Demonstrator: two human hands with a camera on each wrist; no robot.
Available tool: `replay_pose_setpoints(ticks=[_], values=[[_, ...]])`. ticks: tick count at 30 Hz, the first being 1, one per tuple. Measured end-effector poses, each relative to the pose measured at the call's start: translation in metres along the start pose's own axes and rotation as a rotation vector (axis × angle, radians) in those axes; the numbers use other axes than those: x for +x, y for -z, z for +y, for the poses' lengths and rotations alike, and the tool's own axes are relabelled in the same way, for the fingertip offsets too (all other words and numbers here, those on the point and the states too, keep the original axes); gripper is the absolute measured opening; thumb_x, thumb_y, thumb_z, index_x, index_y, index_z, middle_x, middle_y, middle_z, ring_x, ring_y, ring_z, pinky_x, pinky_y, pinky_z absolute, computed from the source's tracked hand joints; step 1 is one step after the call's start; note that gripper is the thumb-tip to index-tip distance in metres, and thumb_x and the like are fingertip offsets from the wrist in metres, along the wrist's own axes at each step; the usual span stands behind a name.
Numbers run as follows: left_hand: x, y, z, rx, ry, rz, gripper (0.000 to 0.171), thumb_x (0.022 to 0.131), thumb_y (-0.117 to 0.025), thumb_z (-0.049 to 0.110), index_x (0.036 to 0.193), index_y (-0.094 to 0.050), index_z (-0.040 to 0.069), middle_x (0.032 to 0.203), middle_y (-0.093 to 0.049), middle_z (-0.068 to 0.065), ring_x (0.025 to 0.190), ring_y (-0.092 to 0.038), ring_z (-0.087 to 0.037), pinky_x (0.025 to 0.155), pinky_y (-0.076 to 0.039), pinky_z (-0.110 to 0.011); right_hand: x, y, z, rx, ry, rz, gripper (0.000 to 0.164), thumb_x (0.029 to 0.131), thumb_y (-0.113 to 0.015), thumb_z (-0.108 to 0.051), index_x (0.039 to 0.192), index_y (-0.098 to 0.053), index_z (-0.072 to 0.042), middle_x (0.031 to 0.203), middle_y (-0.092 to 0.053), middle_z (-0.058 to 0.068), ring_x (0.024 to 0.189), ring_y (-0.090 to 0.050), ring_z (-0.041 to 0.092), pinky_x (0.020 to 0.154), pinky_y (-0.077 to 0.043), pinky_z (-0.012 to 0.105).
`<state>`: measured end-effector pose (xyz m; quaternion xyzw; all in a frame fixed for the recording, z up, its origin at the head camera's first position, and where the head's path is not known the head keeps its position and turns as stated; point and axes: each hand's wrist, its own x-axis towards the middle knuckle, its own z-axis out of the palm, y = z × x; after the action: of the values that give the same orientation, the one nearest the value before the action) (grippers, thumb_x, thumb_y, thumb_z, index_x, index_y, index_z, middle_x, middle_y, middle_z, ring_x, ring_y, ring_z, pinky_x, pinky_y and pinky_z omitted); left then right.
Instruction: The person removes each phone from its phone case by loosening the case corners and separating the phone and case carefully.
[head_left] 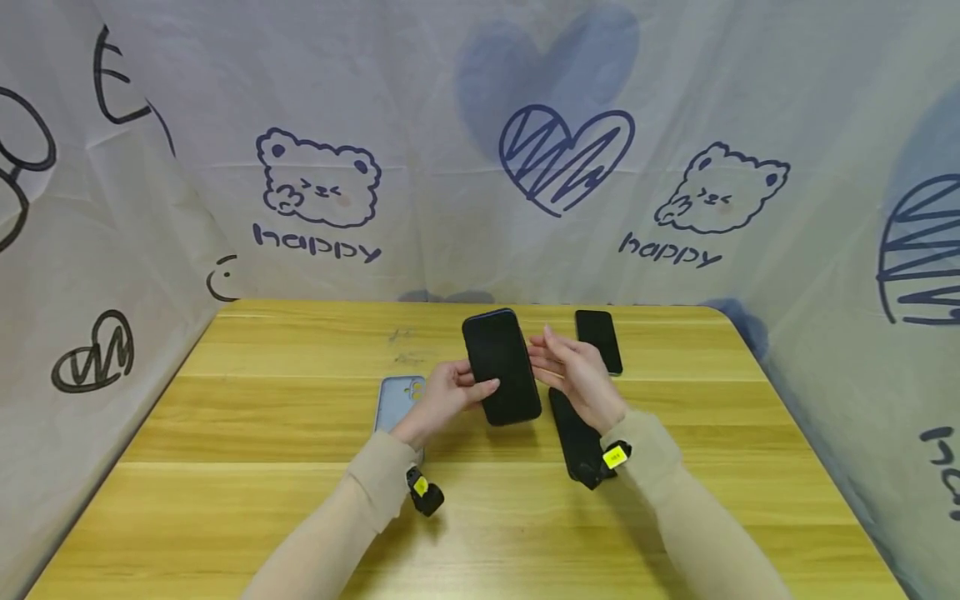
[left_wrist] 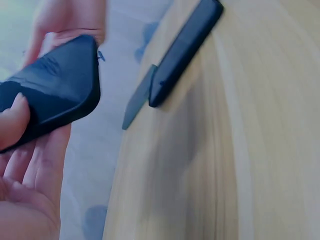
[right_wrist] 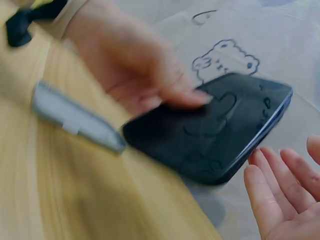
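My left hand (head_left: 444, 398) grips a black smartphone (head_left: 502, 367) by its left side, thumb laid over the glossy screen and fingers behind it. The phone is tilted up above the table, screen toward me; reflections show on its glass in the right wrist view. At its right edge is my right hand (head_left: 583, 375), fingers loosely extended and the palm turned toward the phone. Below the right hand and wrist lies a black phone-shaped slab (head_left: 572, 429), partly hidden. A light blue phone case (head_left: 395, 402) with camera cutouts lies by the left wrist, partly covered by it.
Another dark phone (head_left: 597, 337) lies flat toward the back right of the wooden table (head_left: 285, 375). A white cloth (head_left: 435, 192) with drawn bears and hearts hangs behind the table and along both sides. Each sleeve cuff carries a small black wrist camera (head_left: 427, 498).
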<state>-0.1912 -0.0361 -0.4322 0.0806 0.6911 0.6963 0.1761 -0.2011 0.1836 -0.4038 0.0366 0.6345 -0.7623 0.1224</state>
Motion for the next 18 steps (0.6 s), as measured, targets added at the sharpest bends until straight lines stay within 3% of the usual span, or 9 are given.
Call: replay_pose_setpoints(ticks=[5, 11, 18], values=[[0.002, -0.001, 0.004, -0.108, -0.021, 0.110, 0.036, 0.098, -0.065, 0.008, 0.132, -0.060, -0.002, 0.126, -0.070, -0.023, 0.097, -0.073, -0.012, 0.092, -0.061, -0.039, -0.004, 0.008, 0.013, -0.106, 0.078, 0.038, 0.052, 0.106, -0.051, -0.036, 0.136, -0.055, 0.007, 0.113, -0.074, 0.007, 0.098, -0.073, 0.007, 0.091, -0.060, 0.026], [0.002, -0.004, 0.010, -0.118, -0.020, 0.220, 0.034, 0.098, -0.068, 0.014, 0.129, -0.064, 0.002, 0.123, -0.072, -0.020, 0.091, -0.073, -0.009, 0.085, -0.062, -0.031, -0.009, 0.006, 0.026, -0.120, 0.124, 0.043, 0.051, 0.106, -0.051, -0.036, 0.133, -0.057, 0.007, 0.104, -0.071, -0.003, 0.094, -0.071, 0.005, 0.087, -0.060, 0.022], [0.007, -0.010, 0.010, -0.169, -0.018, 0.299, 0.032, 0.095, -0.071, 0.014, 0.123, -0.067, 0.000, 0.119, -0.073, -0.021, 0.080, -0.072, -0.006, 0.074, -0.061, -0.024, -0.012, -0.008, 0.031, -0.118, 0.163, 0.035, 0.040, 0.106, -0.054, -0.020, 0.130, -0.059, 0.011, 0.099, -0.070, -0.005, 0.089, -0.072, 0.006, 0.086, -0.062, 0.028]])
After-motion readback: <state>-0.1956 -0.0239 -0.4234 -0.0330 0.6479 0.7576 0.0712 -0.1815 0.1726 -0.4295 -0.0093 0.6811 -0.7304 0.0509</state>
